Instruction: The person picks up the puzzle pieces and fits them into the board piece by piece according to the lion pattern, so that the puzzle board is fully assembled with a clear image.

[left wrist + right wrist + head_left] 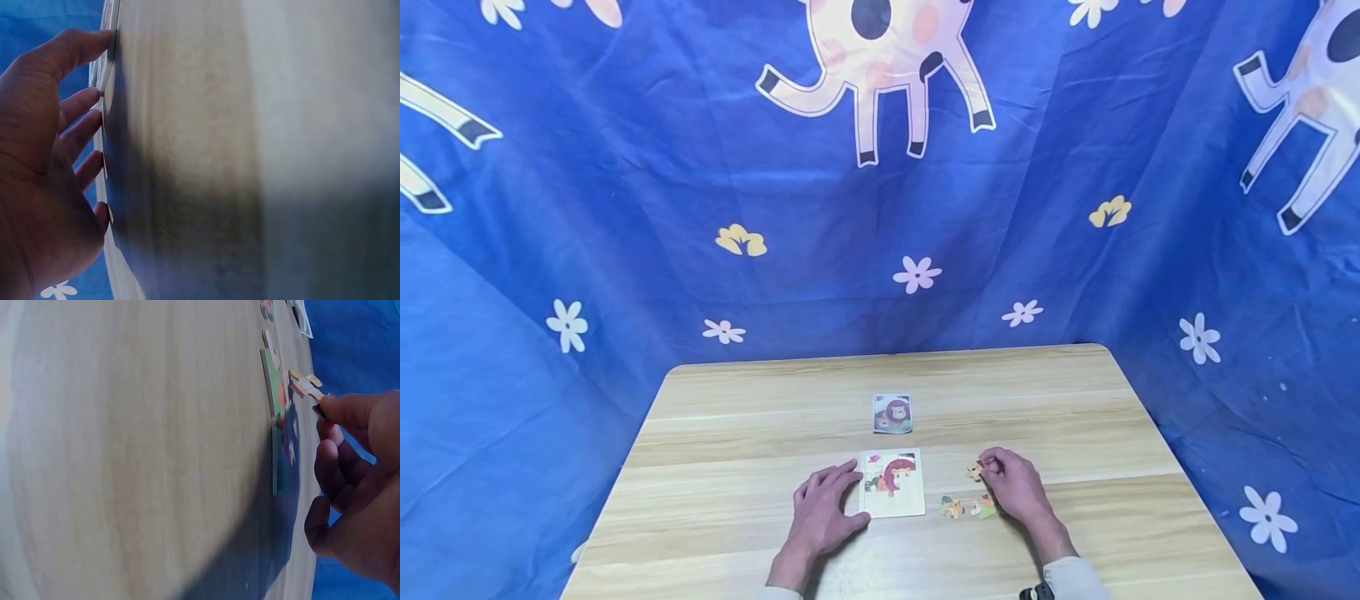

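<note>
A square puzzle board [891, 505] with a partly filled lion picture lies in the middle of the table. My left hand [826, 510] rests beside it, fingers spread, with the fingertips and thumb at its left edge; in the left wrist view the thumb [81, 50] points along the table surface. Between thumb and fingers, my right hand [1017, 485] pinches an orange-yellow puzzle piece [305, 384], raised off the table in the right wrist view. Just below that hand lie two loose pieces, a green-and-orange puzzle piece [952, 507] and a green-and-red puzzle piece [982, 507].
Behind the board sits a small lion picture card [892, 414]. The wooden table [737, 433] reaches back to a blue curtain [820, 308] printed with animals and flowers, which also hangs along both sides.
</note>
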`<action>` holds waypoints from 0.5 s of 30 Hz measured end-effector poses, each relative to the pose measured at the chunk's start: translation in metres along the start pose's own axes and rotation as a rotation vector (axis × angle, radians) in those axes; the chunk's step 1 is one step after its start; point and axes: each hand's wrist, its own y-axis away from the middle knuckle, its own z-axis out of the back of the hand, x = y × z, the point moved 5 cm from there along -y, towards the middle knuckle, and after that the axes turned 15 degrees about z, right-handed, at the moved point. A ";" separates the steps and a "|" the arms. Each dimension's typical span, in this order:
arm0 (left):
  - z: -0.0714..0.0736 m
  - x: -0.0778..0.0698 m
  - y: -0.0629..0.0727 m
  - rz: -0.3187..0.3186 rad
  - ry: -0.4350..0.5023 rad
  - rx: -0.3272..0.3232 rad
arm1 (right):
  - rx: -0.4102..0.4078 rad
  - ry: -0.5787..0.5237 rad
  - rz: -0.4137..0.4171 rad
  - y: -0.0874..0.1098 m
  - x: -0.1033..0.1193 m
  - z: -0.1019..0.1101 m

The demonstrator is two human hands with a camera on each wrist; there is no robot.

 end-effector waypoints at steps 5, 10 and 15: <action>0.000 0.000 0.000 0.003 0.001 0.000 | -0.019 -0.070 0.037 -0.001 0.007 -0.005; 0.000 0.001 0.000 0.003 -0.002 0.002 | -0.057 -0.086 0.107 -0.003 0.016 -0.012; -0.001 0.000 -0.001 0.004 -0.004 0.005 | -0.044 -0.129 0.090 -0.004 0.025 -0.020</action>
